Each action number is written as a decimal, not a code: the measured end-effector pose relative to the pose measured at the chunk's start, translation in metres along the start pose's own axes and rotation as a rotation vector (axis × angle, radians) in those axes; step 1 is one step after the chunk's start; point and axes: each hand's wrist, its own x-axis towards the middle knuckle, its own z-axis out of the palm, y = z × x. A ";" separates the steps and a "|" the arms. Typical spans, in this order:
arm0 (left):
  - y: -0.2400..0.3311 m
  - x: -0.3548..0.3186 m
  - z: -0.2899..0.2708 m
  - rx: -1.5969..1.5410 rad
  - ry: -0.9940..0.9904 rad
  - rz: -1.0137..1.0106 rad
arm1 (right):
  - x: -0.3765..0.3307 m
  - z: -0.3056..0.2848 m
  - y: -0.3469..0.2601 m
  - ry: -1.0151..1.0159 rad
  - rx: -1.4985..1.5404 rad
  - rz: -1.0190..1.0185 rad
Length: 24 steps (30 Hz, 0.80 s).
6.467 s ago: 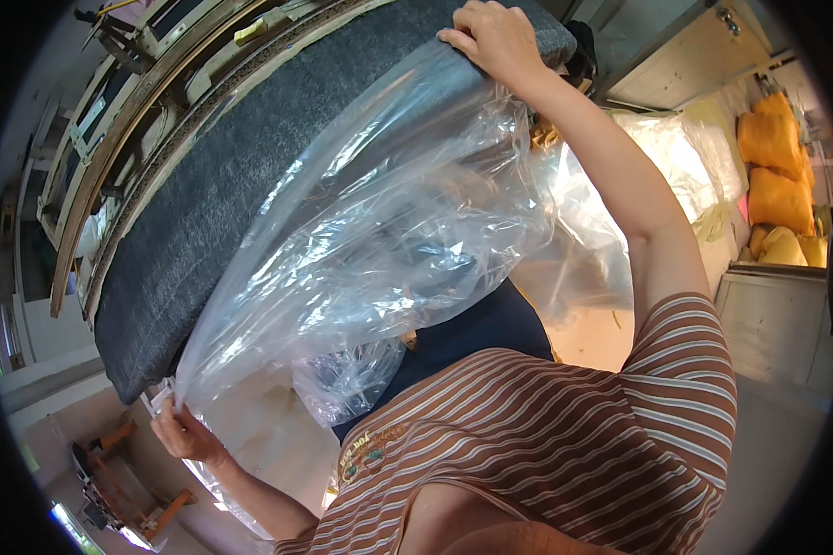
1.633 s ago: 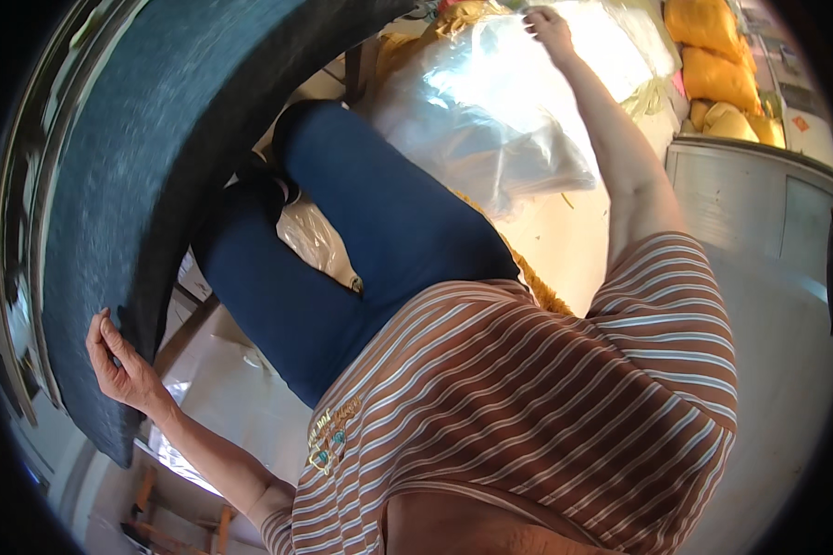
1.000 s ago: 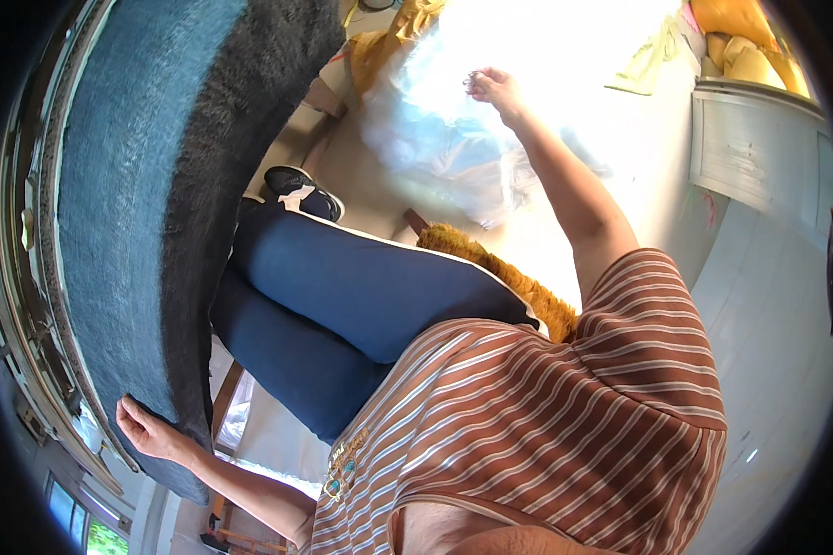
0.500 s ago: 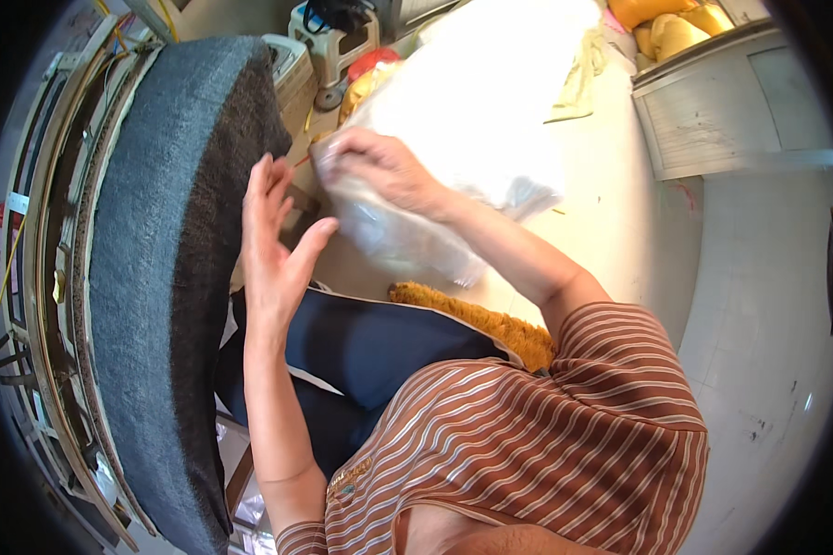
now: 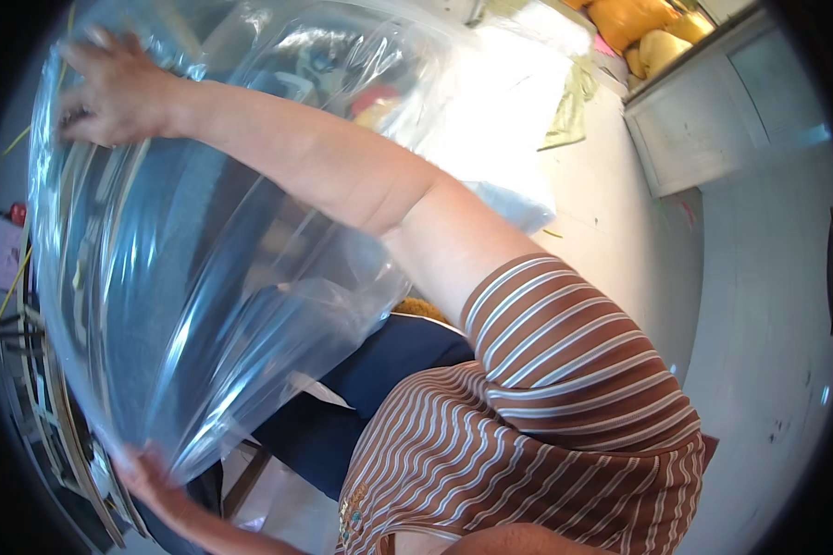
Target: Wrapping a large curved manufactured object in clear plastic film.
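Observation:
A large, clear plastic bag [image 5: 185, 305] is spread taut in front of me, with creases and bright glints along it. My right hand [image 5: 125, 92] is at its upper left edge, fingers bent and partly spread around the film; they are somewhat blurred. My right arm reaches across the plastic. Low on the left, my left hand [image 5: 157, 476] pinches the lower corner of the bag, its fingertips smeared by motion. Through the film shows the curved blue-grey padded board [image 5: 162, 240], standing to my left.
Behind the board runs a metal frame [image 5: 51, 398] with rails. A white, brightly lit pile [image 5: 500, 102] lies on the pale table [image 5: 592, 222], with a yellowish cloth [image 5: 569, 106] by it. Yellow bundles [image 5: 629, 23] sit far right, above a grey cabinet [image 5: 694, 111]. Brown fluffy material [image 5: 416, 307] is beside my lap.
The folded plastic bag in my right hand has been swung left and opened out wide. My left hand has dropped low and taken its lower corner. My right arm now stretches far left.

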 end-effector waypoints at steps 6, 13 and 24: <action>0.021 0.017 -0.287 1.201 0.249 0.214 | -0.138 0.007 0.006 -0.817 -0.354 0.418; 0.021 -0.030 -0.214 1.575 0.279 0.463 | -0.131 0.011 0.034 -0.620 -0.165 0.178; -0.052 -0.048 -0.109 1.248 0.365 0.203 | -0.145 0.035 0.171 -0.968 -0.125 0.138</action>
